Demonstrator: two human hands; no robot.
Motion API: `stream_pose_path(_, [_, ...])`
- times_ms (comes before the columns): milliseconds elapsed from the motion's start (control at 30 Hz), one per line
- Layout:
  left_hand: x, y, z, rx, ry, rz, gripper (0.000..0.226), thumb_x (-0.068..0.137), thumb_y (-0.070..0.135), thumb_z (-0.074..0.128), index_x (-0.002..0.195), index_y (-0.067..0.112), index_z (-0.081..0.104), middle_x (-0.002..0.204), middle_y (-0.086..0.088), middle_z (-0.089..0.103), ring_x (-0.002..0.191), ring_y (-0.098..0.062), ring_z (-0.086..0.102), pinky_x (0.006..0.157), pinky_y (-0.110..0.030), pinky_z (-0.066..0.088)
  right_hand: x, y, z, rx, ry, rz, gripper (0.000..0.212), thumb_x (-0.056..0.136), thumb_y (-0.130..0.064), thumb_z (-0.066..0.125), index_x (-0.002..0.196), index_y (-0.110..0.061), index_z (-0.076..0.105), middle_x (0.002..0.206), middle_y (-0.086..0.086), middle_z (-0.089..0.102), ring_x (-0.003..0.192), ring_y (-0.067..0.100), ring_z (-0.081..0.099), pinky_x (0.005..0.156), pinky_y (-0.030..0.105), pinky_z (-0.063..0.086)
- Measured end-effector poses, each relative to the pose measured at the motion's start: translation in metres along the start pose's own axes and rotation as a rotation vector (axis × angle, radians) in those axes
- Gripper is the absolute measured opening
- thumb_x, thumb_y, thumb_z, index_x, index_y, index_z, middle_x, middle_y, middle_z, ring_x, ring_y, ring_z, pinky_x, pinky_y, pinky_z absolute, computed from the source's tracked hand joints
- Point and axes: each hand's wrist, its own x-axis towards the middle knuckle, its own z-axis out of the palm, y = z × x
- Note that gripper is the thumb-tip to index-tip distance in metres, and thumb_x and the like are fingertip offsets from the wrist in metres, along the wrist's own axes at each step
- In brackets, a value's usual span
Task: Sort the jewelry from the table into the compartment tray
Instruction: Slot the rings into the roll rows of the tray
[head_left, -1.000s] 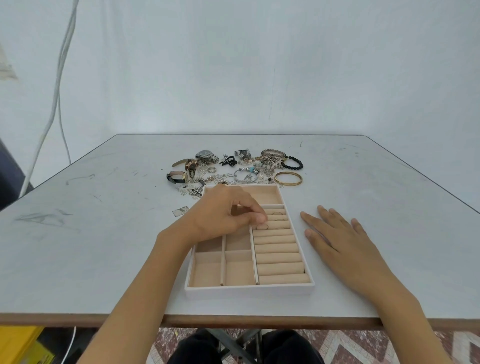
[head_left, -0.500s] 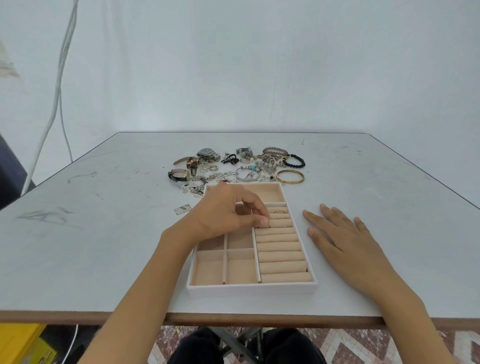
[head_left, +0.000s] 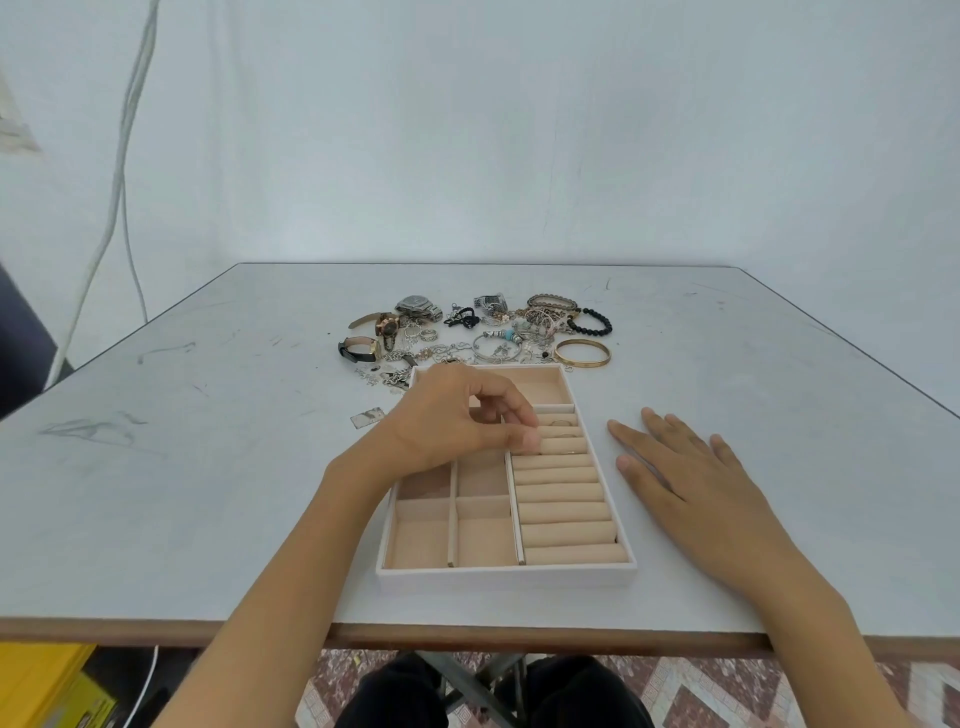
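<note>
Bright, even, soft light; faint shadows; wide-angle bending at edges

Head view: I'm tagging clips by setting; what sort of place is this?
Probably a staged recording setup rather than a home: plain white backdrop, scuffed grey table, loose white cable hanging at the left.

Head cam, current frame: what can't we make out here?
Head view: whether the left hand pinches a ring; its curled fingers cover that spot on the ring rolls.
Head view: far-left compartments of the tray, hidden under that hand.
Head view: the jewelry pile, tangled and too small to count pieces.
Head view: the flat piece left of the tray, too small to identify.
</note>
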Motion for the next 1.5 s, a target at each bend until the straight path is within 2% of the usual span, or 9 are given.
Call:
stream_pose_path(100, [0.000, 0.001, -0.009, 0.030, 0.159, -0.004, 0.013, 0.079, 0.030, 0.075, 0.084, 0.019, 0.076, 0.084, 0.006, 0.073, 0.067, 0.004, 0.055, 0.072, -0.009, 0.043, 0.000, 0.000, 0.000, 0.001, 0.001, -0.003, 0.046, 0.100, -0.048, 0.020, 0.146, -0.049, 0.016, 0.159, -0.014, 0.003, 0.146, 0.003, -0.004, 0.119, 0.033, -0.005])
stream_pose_path(233, [-0.005, -0.018, -0.031, 0.136, 0.445, -0.041, 0.016, 0.082, 0.042, 0.064, 0.087, 0.029, 0.073, 0.086, 0.015, 0.071, 0.083, -0.003, 0.061, 0.073, -0.026, 0.046, 0.000, 0.000, -0.001, -0.011, -0.004, 0.000, 0.047, 0.100, -0.047, 0.019, 0.146, -0.048, 0.015, 0.159, -0.014, 0.002, 0.146, 0.004, -0.005, 0.119, 0.033, -0.005])
stream_pose_path(367, [-0.014, -0.037, -0.047, 0.277, 0.557, -0.142, 0.011, 0.087, 0.022, 0.064, 0.093, 0.030, 0.069, 0.091, 0.016, 0.067, 0.090, -0.011, 0.058, 0.074, -0.030, 0.043, 0.000, -0.001, -0.001, -0.033, -0.014, 0.000, 0.047, 0.100, -0.047, 0.019, 0.146, -0.048, 0.014, 0.160, -0.013, 0.003, 0.146, 0.005, -0.004, 0.119, 0.034, -0.004])
stream_pose_path(500, [-0.015, -0.044, -0.048, 0.348, 0.555, -0.240, 0.016, 0.088, 0.017, 0.061, 0.098, 0.027, 0.069, 0.092, 0.015, 0.065, 0.093, -0.011, 0.057, 0.079, -0.030, 0.044, 0.008, -0.008, -0.014, -0.011, -0.019, 0.024, 0.042, 0.099, -0.044, 0.034, 0.140, -0.044, 0.035, 0.154, -0.009, 0.026, 0.143, 0.010, 0.019, 0.116, 0.037, 0.014])
stream_pose_path(567, [-0.015, -0.046, -0.047, 0.358, 0.540, -0.261, 0.017, 0.089, 0.018, 0.060, 0.098, 0.028, 0.069, 0.095, 0.014, 0.066, 0.094, -0.012, 0.057, 0.078, -0.029, 0.043, 0.020, -0.012, -0.025, 0.012, -0.015, 0.056, 0.034, 0.095, -0.045, 0.043, 0.128, -0.041, 0.051, 0.139, -0.008, 0.044, 0.130, 0.013, 0.038, 0.105, 0.036, 0.032])
stream_pose_path(700, [-0.015, -0.048, -0.047, 0.374, 0.518, -0.286, 0.017, 0.089, 0.018, 0.059, 0.093, 0.033, 0.067, 0.096, 0.015, 0.063, 0.094, -0.011, 0.056, 0.079, -0.031, 0.043, 0.057, -0.018, -0.041, 0.191, 0.022, 0.082, 0.023, 0.089, -0.043, 0.057, 0.110, -0.037, 0.062, 0.115, -0.010, 0.055, 0.108, 0.014, 0.053, 0.091, 0.035, 0.042])
stream_pose_path(900, [-0.011, -0.051, -0.046, 0.392, 0.498, -0.301, 0.019, 0.087, 0.018, 0.059, 0.091, 0.033, 0.069, 0.091, 0.019, 0.063, 0.093, -0.011, 0.057, 0.077, -0.036, 0.052, 0.119, -0.026, -0.045, 0.238, 0.100, 0.016, 0.018, 0.083, -0.021, 0.066, 0.100, -0.027, 0.068, 0.106, 0.002, 0.062, 0.098, 0.020, 0.058, 0.086, 0.036, 0.046])
stream_pose_path(1133, [-0.008, -0.052, -0.047, 0.430, 0.505, -0.271, 0.021, 0.088, 0.015, 0.059, 0.092, 0.034, 0.068, 0.094, 0.018, 0.064, 0.092, -0.009, 0.056, 0.073, -0.028, 0.039, 0.165, -0.042, -0.032, 0.224, 0.125, -0.061, 0.021, 0.083, -0.013, 0.065, 0.098, -0.026, 0.072, 0.106, 0.003, 0.063, 0.091, 0.018, 0.056, 0.074, 0.029, 0.044])
stream_pose_path(1500, [0.009, -0.054, -0.051, 0.318, 0.564, -0.261, 0.022, 0.084, 0.016, 0.061, 0.082, 0.037, 0.069, 0.085, 0.020, 0.066, 0.089, -0.008, 0.060, 0.074, -0.028, 0.047, 0.186, -0.068, -0.005, 0.233, 0.014, -0.133, 0.013, 0.083, -0.015, 0.066, 0.088, -0.023, 0.075, 0.086, -0.008, 0.063, 0.093, 0.015, 0.061, 0.088, 0.037, 0.049])
